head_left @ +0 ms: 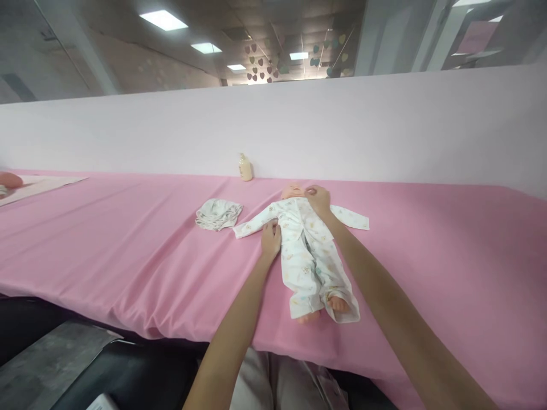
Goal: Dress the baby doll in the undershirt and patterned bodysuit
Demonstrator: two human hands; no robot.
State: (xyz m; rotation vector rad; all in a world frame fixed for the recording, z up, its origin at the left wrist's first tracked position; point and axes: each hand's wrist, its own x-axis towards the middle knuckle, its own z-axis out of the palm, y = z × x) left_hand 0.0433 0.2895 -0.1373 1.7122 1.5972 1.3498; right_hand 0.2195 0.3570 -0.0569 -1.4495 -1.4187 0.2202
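Note:
A baby doll lies on its back, dressed in a white baby romper with a small print. Its head points away from me and its sleeves are spread to both sides. Bare doll feet show at the leg openings. My left hand is closed at the romper's left side, just below the sleeve, its fingers bent against the cloth. By the doll's neck and cheek is my right hand, fingers curled together; what they pinch is hidden. My right forearm crosses over part of the romper.
A folded patterned cloth lies left of the doll. Against the white wall stands a pump bottle. Pink cloth covers the table. Another doll part shows at the far left edge. Black chairs stand at the front.

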